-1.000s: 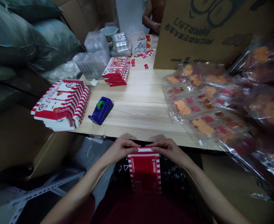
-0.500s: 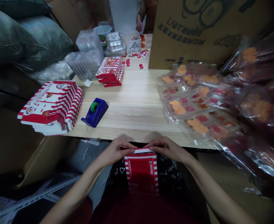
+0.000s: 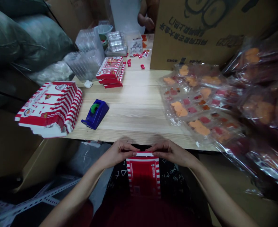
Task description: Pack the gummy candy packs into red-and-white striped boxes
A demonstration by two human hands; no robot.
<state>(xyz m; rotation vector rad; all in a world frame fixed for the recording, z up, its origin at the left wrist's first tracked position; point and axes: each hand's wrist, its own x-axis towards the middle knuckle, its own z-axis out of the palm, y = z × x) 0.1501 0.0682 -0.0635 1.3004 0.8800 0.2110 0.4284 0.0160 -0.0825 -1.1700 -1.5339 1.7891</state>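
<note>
Centrally, the left hand (image 3: 120, 153) and right hand (image 3: 170, 153) each pinched one end of the white top flap (image 3: 144, 154) on a red-and-white box (image 3: 143, 176), which was held over the person's dark lap (image 3: 174, 181), just off the near edge of the table (image 3: 136, 116); a blue tape dispenser (image 3: 96, 117) and a stack of striped cartons (image 3: 50, 108) stood at left, clear packets (image 3: 195, 101) of orange and red pieces at right

My box (image 3: 143, 176) in the lower centre is red, with red and white stripes along its sides. My shirt (image 3: 136, 212) at the bottom edge is dark red. The tape dispenser (image 3: 98, 117) left of the centre is blue, its tape (image 3: 94, 108) green. The carton (image 3: 176, 47) at upper right is brown with dark print.
</note>
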